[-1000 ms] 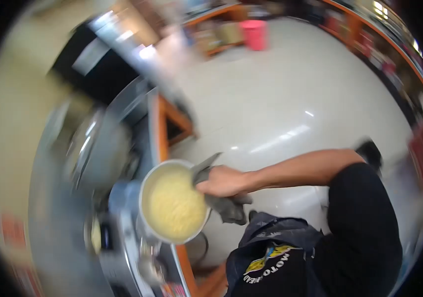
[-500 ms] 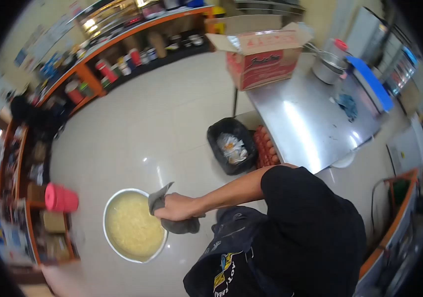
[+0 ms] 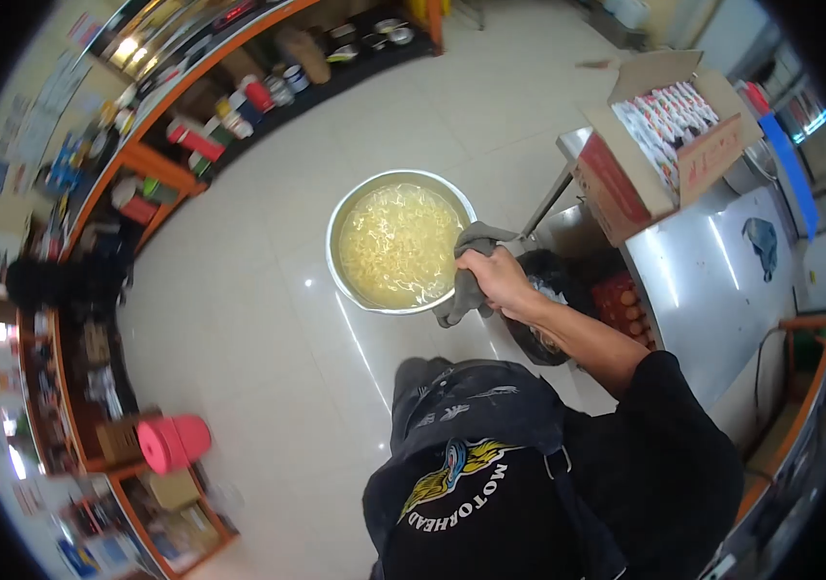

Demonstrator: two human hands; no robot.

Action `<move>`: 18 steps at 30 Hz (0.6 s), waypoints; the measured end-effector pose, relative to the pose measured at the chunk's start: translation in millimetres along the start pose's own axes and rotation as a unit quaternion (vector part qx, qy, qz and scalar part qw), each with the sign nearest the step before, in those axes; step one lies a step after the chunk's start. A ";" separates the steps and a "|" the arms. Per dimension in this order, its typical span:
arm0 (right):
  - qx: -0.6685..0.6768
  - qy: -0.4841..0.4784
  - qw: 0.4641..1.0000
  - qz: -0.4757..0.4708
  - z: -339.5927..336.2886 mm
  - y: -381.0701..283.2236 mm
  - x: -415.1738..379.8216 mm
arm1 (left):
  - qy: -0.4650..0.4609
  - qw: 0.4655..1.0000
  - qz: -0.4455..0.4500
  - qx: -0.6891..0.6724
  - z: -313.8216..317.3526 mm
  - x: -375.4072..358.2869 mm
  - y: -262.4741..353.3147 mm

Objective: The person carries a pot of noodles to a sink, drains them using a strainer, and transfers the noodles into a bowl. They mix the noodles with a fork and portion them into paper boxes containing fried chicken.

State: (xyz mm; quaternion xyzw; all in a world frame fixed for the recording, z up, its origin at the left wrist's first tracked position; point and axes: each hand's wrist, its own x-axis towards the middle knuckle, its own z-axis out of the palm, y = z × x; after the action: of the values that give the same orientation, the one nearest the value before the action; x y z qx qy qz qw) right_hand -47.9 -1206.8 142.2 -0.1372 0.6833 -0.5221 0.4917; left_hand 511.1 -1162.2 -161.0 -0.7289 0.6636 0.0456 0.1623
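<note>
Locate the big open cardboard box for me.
In the head view, the cardboard box is at upper right, on the metal table, up and left of the crumpled blue cloth.

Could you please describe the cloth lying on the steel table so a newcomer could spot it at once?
Find the steel table with the open cardboard box at one end. On its metal top lies a small crumpled cloth. It is bluish, unlike the grey rag in the hand.

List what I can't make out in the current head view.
All in the head view:
- Left hand: out of frame.
- Any grip on the pot: covered by cloth and right hand.
- Much of the bin: behind the right forearm.
- Wall papers' wording: too small.
</note>
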 end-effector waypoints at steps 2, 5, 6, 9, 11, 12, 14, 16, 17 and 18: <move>0.020 0.055 0.998 -0.003 -6.0 -6.7 49.0 | -0.013 0.998 0.062 0.006 -34.3 95.3 41.4; 0.058 0.143 0.988 0.018 -13.0 -37.0 110.2 | -0.034 0.986 0.158 0.030 -96.3 240.0 118.7; 0.075 0.168 0.983 0.022 -16.4 -46.3 133.3 | -0.039 0.979 0.194 0.043 -123.0 290.2 149.7; 0.125 0.241 0.961 0.048 -20.7 -61.6 177.2 | -0.081 0.951 0.284 0.087 -170.0 400.3 221.5; 0.172 0.346 0.922 0.002 -29.1 -85.7 206.8 | -0.103 0.931 0.336 0.100 -185.6 462.4 289.1; 0.183 0.369 0.911 0.000 -36.6 -96.3 221.4 | -0.105 0.918 0.367 0.108 -202.2 498.3 334.1; 0.180 0.418 0.889 0.057 -50.8 -105.4 245.8 | -0.113 0.885 0.430 0.137 -237.7 563.2 412.6; 0.196 0.441 0.868 0.115 -70.0 -115.8 263.7 | -0.109 0.852 0.485 0.164 -276.7 654.1 537.4; 0.204 0.474 0.851 0.095 -78.2 -129.0 273.8 | -0.040 0.863 0.503 0.004 -381.2 608.3 643.7; 0.209 0.509 0.832 0.071 -88.5 -138.9 286.0 | -0.026 0.842 0.527 -0.113 -428.6 602.8 722.8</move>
State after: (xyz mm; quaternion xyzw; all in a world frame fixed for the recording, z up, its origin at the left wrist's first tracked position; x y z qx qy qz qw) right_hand -302.2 -1413.9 106.4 0.3031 0.7193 -0.6120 0.1274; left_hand -193.1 -1911.9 -53.8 -0.2814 0.9333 0.2181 0.0478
